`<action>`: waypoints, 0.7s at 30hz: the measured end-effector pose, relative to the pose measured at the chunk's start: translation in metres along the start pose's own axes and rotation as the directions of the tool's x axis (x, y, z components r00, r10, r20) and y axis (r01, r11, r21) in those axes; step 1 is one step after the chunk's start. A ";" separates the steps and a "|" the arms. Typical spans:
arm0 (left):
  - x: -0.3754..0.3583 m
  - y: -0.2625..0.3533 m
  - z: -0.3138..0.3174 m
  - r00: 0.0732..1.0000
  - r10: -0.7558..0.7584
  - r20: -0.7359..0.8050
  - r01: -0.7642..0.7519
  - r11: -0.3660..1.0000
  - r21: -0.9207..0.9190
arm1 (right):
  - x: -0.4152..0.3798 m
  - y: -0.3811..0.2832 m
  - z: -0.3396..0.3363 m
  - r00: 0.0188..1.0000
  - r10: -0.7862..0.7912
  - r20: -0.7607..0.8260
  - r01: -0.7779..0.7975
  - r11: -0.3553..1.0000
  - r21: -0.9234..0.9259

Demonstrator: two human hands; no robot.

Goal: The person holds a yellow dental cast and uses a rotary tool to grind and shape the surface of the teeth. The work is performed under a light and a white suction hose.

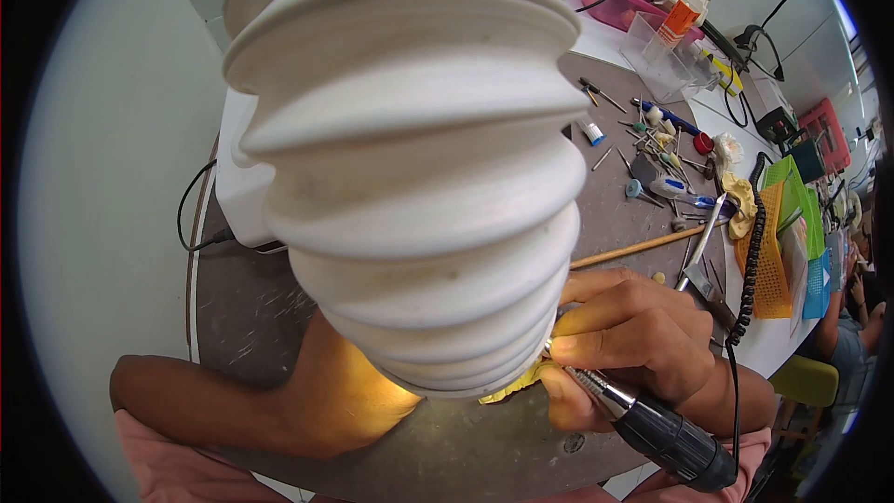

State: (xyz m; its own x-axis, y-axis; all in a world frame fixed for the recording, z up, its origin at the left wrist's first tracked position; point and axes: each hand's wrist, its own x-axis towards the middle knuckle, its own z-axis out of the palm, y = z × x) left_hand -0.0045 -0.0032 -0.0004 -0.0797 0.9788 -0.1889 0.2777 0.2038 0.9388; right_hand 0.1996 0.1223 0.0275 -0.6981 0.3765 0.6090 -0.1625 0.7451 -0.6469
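Note:
My right hand [643, 335] is closed round the metal nose of a black rotary handpiece [666, 438], with thumb and fingertips pinched near its tip. The handpiece's body slants down toward the lower right. Just left of those fingertips, a yellow piece [514, 386] shows under the lip of a white corrugated hose [428, 224]. This wide hose fills the middle of the view and hides the work spot. From the left comes my left hand [368, 405], lit yellow near the wrist; its fingers are behind the hose.
Small burs and polishing tips [666, 144] lie scattered on the brown bench [256, 317]. Beyond the right hand are a wooden stick [643, 247], a coiled cord [750, 261] and an orange basket [768, 251]. A clear box [656, 61] stands farther back. Another person [843, 335] sits at far right.

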 end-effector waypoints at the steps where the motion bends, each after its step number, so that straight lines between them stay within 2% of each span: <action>1: 0.000 0.003 0.001 0.995 -0.101 0.000 0.100 0.993 -0.068 | 0.000 0.000 0.000 1.000 0.000 0.000 0.000 1.000 -0.003; 7: -0.002 0.009 0.002 0.984 -0.176 0.008 0.175 0.967 -0.184 | -0.001 0.000 0.003 1.000 -0.004 -0.027 0.004 1.000 -0.010; 14: 0.000 0.005 0.001 0.987 -0.163 -0.009 0.161 0.984 -0.081 | 0.001 0.000 0.001 1.000 -0.006 -0.018 0.007 1.000 0.012; 17: 0.000 0.005 0.001 0.989 -0.150 -0.006 0.147 0.976 -0.158 | -0.001 0.000 -0.003 1.000 -0.016 0.003 0.016 1.000 0.007; 19: 0.000 -0.001 0.003 0.990 -0.143 0.010 0.141 0.959 -0.245 | -0.007 0.002 -0.009 0.996 0.029 0.087 -0.028 1.000 -0.005; 21: 0.000 -0.001 0.003 0.993 -0.118 0.006 0.116 0.968 -0.224 | -0.006 0.003 -0.011 0.995 0.031 0.098 -0.031 1.000 0.000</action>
State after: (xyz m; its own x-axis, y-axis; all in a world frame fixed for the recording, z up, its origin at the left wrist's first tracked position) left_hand -0.0024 -0.0034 -0.0025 -0.1066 0.9479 -0.3001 0.0445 0.3061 0.9510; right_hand 0.2114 0.1287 0.0268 -0.7680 0.3432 0.5407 -0.1405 0.7333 -0.6652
